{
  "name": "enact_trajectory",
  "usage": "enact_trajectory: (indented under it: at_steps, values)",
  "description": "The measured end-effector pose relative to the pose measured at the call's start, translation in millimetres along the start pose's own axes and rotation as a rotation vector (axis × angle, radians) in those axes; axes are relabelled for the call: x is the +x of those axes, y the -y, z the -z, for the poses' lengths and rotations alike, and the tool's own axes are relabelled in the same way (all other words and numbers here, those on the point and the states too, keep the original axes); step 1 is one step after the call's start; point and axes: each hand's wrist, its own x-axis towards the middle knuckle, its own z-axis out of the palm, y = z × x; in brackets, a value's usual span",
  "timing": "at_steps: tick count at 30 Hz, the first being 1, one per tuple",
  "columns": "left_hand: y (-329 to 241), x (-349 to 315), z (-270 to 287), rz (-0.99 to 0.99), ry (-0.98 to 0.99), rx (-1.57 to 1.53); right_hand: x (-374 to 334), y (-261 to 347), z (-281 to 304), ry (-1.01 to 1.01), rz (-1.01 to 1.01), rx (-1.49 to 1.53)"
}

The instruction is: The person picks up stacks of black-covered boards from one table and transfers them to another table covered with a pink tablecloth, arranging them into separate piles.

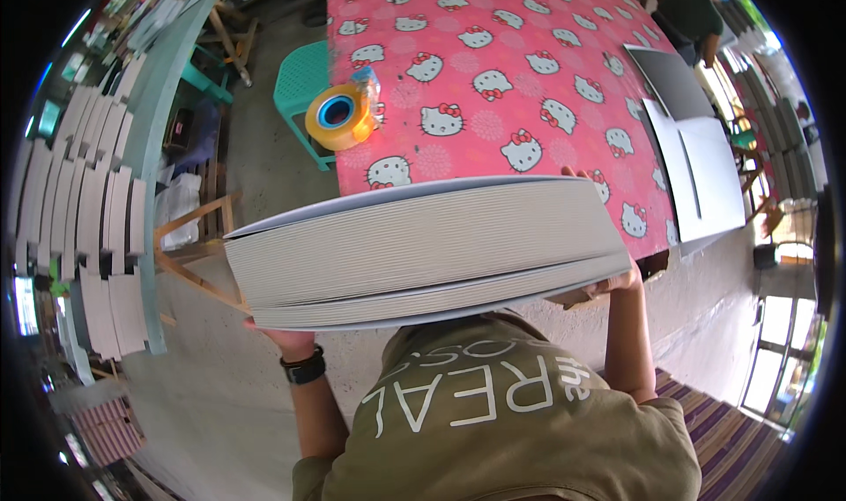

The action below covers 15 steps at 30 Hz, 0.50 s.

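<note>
I hold a thick book (432, 237) with thin white covers up in front of me, its cream page edges facing up toward me. Low in the block runs a dark gap, where the pages part into a thick and a thin section. My left hand (280, 335), below a black wristwatch, is closed on the lower left corner; most of its fingers are hidden under the book. At the right end my right hand (622, 278) grips the lower corner, and fingertips also show over the upper edge.
Beyond the book stands a table with a pink patterned cover (485, 87). A roll of yellow tape (352, 133) on a dispenser sits at its left edge, by a green plastic stool (304, 69). White sheets (714, 166) and a grey panel (670, 82) lie right. Book stacks (92, 192) fill the left; another person (692, 16) is far right.
</note>
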Motion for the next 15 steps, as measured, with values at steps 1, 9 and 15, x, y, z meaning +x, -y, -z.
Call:
enact_trajectory:
  at_steps: [1, 9, 15]
  values:
    - [-13.3, 13.2, 14.7, 0.075, -0.018, -0.069, 4.5, 4.6, -10.6, -0.031, 0.136, 0.093]
    - [-115.7, 67.8, -211.3, -0.526, 0.978, 1.436, 16.9, 42.8, -41.4, -0.014, 0.459, 0.037]
    - [-67.7, 46.4, -248.1, -0.449, 1.388, 1.816, -14.9, 39.4, -55.1, -0.217, 0.620, 0.129]
